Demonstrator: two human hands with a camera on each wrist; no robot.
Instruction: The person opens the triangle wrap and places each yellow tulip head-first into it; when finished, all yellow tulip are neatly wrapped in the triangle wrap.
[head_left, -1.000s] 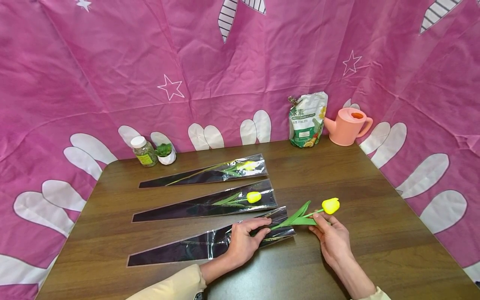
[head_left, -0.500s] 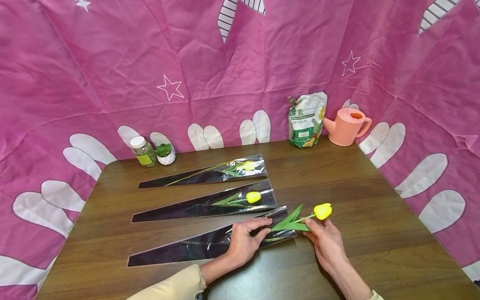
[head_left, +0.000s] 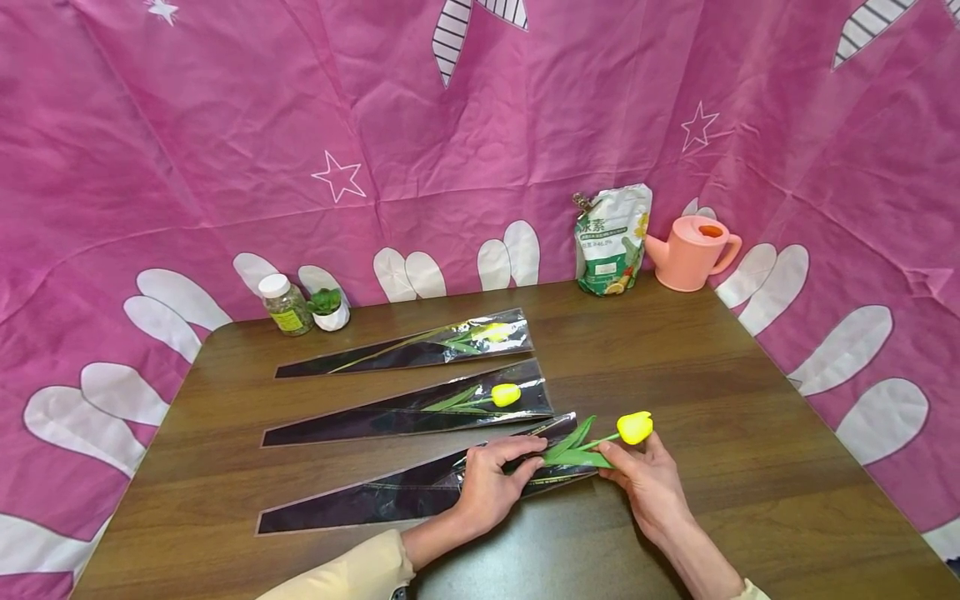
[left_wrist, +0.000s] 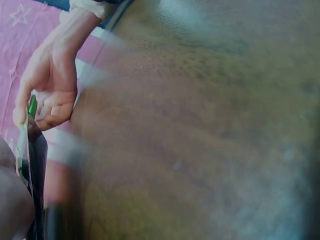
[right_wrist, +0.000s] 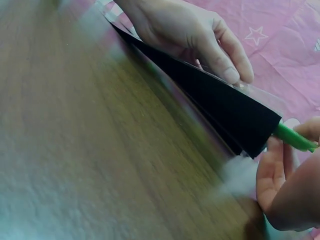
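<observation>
In the head view my right hand [head_left: 651,485] pinches a yellow tulip [head_left: 635,427] by its stem and a green leaf, just below the bloom. The lower stem and leaves lie within the wide end of the nearest black-and-clear flower sleeve [head_left: 352,500]. Over that end, my left hand [head_left: 491,485] pinches the sleeve between thumb and fingers. The right wrist view has the sleeve's black back [right_wrist: 215,100] raised off the table, with a green leaf [right_wrist: 295,137] emerging at its mouth. How far down the stem reaches is hidden.
Two more sleeves, a middle one [head_left: 330,423] and a far one [head_left: 315,365], each contain a yellow tulip. Along the back stand a jar [head_left: 287,308], a small potted plant [head_left: 330,310], a white-green pouch [head_left: 613,242] and a pink watering can [head_left: 692,254]. A pink curtain surrounds the table [head_left: 750,417].
My right hand has moved left with the tulip, bringing its leaves further into the sleeve's wide end. The left hand has kept its place on the sleeve.
</observation>
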